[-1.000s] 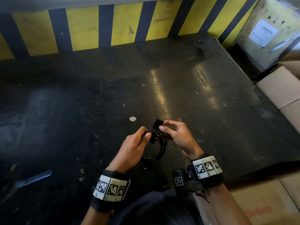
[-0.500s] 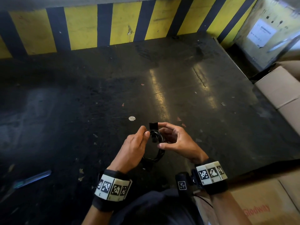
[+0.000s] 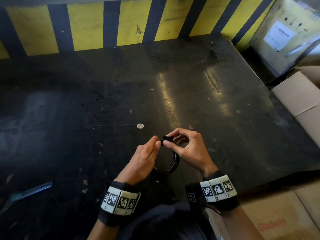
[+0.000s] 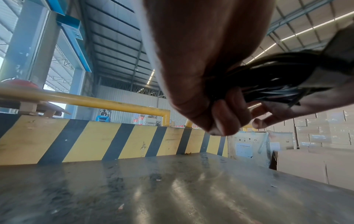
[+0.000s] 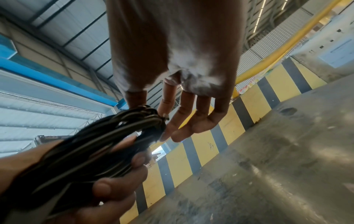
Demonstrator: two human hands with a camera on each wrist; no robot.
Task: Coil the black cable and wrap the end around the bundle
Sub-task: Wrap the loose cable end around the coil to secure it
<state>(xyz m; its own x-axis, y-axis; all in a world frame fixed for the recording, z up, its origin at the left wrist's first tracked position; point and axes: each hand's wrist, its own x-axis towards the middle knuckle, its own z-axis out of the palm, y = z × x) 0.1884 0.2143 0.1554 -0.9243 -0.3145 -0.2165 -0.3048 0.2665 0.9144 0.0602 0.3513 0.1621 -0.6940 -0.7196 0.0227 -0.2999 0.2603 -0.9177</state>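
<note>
Black cable (image 3: 170,162): already coiled into a small bundle, held in the air at lower centre of the head view, above the dark desk (image 3: 216,101).
Left hand (image 3: 144,159): thumb and fingers pinch the top of the coil, keeping the loops together.
Right hand (image 3: 189,148): thumb and forefinger pinch the cable end (image 3: 167,138) at the top of the coil; the other fingers are spread.
Doing it well: likely wrap tight, close to the left pinch, so the loops cannot spring apart.

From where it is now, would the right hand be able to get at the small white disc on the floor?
Probably yes, but not freely. The disc lies uncovered on the floor, just beyond the hands, with nothing in between. The right hand is pinching the cable, though, so it would have to let go first.
</note>
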